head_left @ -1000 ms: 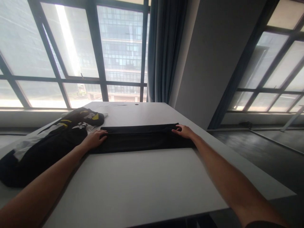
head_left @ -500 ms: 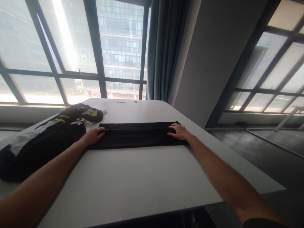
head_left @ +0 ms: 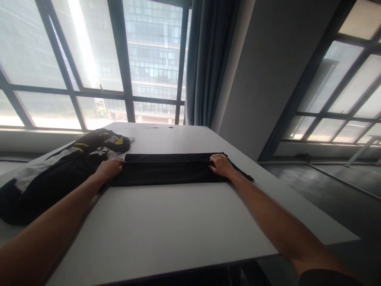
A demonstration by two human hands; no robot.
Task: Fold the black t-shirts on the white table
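Observation:
A folded black cloth (head_left: 166, 172) lies in a long flat strip across the white table (head_left: 178, 222), with a crease running along its length. At its left end, my left hand (head_left: 110, 169) is closed, thumb and fingers pinching the upper left corner. My right hand (head_left: 220, 164) rests on the right end, palm down, its fingers slightly bent and spread over the fabric. A corner of the cloth sticks out to the right past my right wrist.
A bundled black garment (head_left: 68, 171) with white and yellow patches lies on the table's left side, close to my left forearm. Large windows (head_left: 154, 59) and a blue-grey curtain (head_left: 202, 67) stand behind the table. The table's right edge borders the grey floor (head_left: 321, 190).
My left hand has shifted left to the cloth's corner and pinches it. My right hand has moved slightly left, its fingers more bent, and a cloth corner now shows to its right.

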